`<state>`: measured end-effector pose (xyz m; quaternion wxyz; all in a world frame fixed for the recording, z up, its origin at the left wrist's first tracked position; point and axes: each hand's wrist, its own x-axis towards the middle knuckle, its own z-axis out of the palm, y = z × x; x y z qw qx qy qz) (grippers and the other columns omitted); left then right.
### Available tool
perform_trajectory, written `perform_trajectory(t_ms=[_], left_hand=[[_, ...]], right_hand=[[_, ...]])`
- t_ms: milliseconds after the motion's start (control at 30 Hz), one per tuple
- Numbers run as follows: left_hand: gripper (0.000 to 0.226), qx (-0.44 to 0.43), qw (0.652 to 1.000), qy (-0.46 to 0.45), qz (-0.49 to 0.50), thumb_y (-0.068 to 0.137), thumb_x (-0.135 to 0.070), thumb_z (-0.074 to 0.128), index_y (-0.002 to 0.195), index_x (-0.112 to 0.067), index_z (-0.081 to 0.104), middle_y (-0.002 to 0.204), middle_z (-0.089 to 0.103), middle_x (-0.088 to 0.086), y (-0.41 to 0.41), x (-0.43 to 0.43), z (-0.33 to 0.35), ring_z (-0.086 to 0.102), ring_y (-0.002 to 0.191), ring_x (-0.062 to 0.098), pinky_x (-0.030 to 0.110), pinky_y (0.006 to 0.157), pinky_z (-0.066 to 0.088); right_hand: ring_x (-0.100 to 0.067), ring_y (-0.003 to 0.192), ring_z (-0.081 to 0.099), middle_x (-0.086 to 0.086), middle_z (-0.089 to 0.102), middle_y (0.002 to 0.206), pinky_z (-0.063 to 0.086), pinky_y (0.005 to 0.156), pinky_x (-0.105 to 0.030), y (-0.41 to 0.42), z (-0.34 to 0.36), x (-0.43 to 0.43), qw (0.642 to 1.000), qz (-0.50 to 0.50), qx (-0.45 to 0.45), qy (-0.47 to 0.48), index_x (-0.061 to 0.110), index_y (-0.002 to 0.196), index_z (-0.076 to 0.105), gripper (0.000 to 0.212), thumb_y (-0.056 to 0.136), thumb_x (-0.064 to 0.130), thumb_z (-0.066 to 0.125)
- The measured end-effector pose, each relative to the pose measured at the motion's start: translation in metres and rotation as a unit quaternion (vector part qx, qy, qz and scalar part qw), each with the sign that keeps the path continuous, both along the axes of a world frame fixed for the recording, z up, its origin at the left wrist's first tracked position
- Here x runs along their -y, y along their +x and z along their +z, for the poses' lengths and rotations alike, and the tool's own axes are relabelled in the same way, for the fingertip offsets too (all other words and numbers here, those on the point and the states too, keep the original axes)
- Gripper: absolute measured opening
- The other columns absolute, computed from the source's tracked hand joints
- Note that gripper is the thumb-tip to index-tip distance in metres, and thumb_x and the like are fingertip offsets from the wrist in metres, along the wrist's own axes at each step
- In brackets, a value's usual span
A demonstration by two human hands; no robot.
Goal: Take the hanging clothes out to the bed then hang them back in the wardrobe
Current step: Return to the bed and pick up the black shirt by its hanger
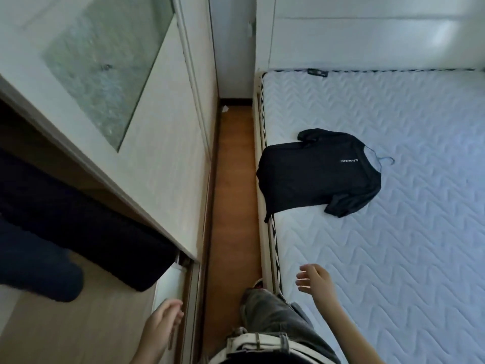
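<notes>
Head view: my right hand (315,282) is splayed, my left hand (162,321) loosely curled, both empty; a black T-shirt (315,179) lies flat on the quilted bed (393,258).

The T-shirt (315,179) on the bed was black with small white lettering, on a blue wire hanger (380,160). The mattress (393,232) was pale bluish-white, quilted in a wavy zigzag pattern. The floor (233,179) was orange-brown wood, the wardrobe door (162,158) cream with a frosted, speckled glass panel (105,64). The jeans (273,311) were faded grey, the belt (252,340) white.
</notes>
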<state>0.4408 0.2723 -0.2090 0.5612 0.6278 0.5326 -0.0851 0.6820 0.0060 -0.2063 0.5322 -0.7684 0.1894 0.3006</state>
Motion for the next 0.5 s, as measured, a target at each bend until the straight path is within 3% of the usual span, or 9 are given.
perform_trajectory(t_ms=[100,333,500], left_hand=[[0.022,0.011,0.999,0.015,-0.04,0.098,-0.012,0.047,0.088,-0.012,0.067,0.077,0.067,0.011,0.059,-0.015,-0.003,0.06,0.072,0.026,0.035,0.071,0.045],[0.025,0.023,0.996,0.014,-0.09,0.099,-0.006,0.044,0.086,-0.006,0.065,0.076,0.064,0.014,0.185,-0.046,0.003,0.056,0.068,0.023,0.031,0.062,0.044],[0.024,0.028,0.984,0.016,-0.174,0.098,-0.004,0.044,0.085,-0.006,0.064,0.076,0.063,0.014,0.291,-0.074,-0.003,0.056,0.068,0.024,0.031,0.062,0.044]], right_hand=[[-0.031,0.073,0.065,-0.02,0.066,0.084,0.054,0.069,-0.04,0.054,0.001,-0.016,1.0,-0.012,0.008,0.012,-0.002,0.095,0.064,0.02,0.096,0.011,0.048],[-0.028,0.074,0.066,-0.016,0.067,0.083,0.056,0.071,-0.038,0.156,0.015,-0.028,0.998,-0.05,0.047,0.011,0.002,0.095,0.064,0.022,0.096,0.012,0.045],[-0.028,0.072,0.066,-0.015,0.067,0.081,0.056,0.071,-0.04,0.201,-0.001,-0.013,0.992,-0.123,0.022,0.006,0.002,0.092,0.064,0.02,0.096,0.012,0.047]])
